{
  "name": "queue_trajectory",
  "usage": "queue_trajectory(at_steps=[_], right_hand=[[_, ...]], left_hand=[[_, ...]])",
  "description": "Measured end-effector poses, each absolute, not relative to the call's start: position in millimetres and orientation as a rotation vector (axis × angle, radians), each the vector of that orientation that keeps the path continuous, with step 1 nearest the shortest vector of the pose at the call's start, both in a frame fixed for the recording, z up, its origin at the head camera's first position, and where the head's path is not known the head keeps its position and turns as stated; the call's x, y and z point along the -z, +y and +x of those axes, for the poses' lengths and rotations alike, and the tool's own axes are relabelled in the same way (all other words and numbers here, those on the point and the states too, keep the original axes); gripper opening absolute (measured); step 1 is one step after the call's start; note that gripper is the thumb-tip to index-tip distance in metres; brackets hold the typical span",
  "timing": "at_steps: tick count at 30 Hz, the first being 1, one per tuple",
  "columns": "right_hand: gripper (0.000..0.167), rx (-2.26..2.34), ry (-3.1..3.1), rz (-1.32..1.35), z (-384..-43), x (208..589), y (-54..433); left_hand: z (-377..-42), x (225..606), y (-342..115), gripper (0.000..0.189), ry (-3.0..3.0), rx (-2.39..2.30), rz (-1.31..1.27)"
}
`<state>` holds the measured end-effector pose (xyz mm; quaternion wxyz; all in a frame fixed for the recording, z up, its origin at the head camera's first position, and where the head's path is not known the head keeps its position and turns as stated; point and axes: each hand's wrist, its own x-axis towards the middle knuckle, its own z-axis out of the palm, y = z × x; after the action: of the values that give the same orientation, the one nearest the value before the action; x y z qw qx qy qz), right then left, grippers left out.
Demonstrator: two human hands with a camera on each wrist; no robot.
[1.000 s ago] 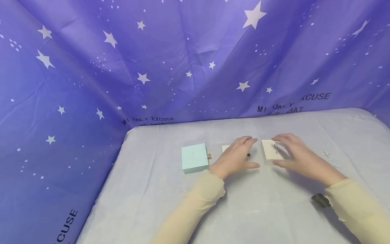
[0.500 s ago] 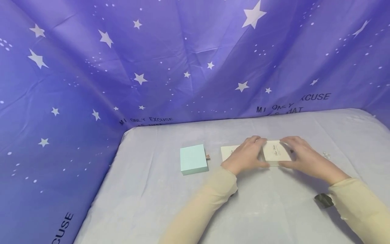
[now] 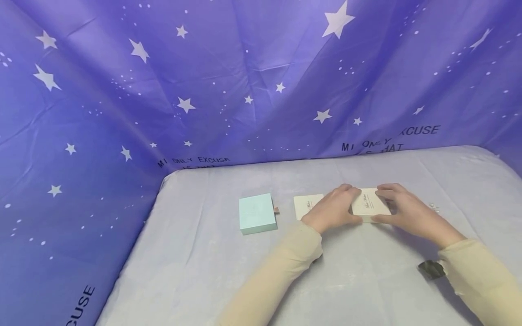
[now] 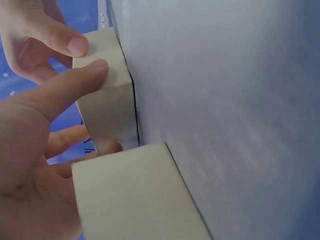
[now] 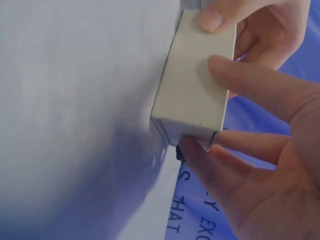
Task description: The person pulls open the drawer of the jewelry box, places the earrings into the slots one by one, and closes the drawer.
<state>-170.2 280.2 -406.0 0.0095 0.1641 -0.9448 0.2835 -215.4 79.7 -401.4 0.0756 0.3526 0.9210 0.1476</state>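
Observation:
A small cream drawer box [image 3: 369, 206] with dark lettering on its top lies on the table between the two hands. The left hand [image 3: 336, 208] holds its left end, and the right hand [image 3: 409, 215] holds its right end. In the left wrist view the left thumb presses the front side of the cream box [image 4: 107, 95], while other fingers reach behind it. From the right wrist, the right thumb lies on that same side, and a fingertip touches the end face beside a black tab [image 5: 180, 153]. A second cream box [image 3: 306, 203] sits left, partly covered by the left hand.
A mint-green box [image 3: 258, 213] with a brown tab stands farther left. Small white pieces [image 3: 434, 207] lie past the right hand. A dark object [image 3: 431, 270] shows by the right sleeve. A purple star-print curtain [image 3: 228, 81] hangs behind the table [image 3: 346, 280].
The left hand has moved right, off the second cream box, onto the left end of the lettered one. The right hand has closed in on its right end. The view has shifted slightly.

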Motion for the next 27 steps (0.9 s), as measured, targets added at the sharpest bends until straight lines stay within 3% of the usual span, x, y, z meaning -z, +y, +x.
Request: queue_trajectory(at_steps=[6,27], right_hand=[[0.072,-0.928,-2.888,0.484,-165,405,281],[0.067,-0.871,-2.764,0.551,-137,383,262]], left_hand=[[-214,397,78,0.08,2.79,-0.469,1.085],[-190,381,56,0.071,2.903,-0.463,1.144]])
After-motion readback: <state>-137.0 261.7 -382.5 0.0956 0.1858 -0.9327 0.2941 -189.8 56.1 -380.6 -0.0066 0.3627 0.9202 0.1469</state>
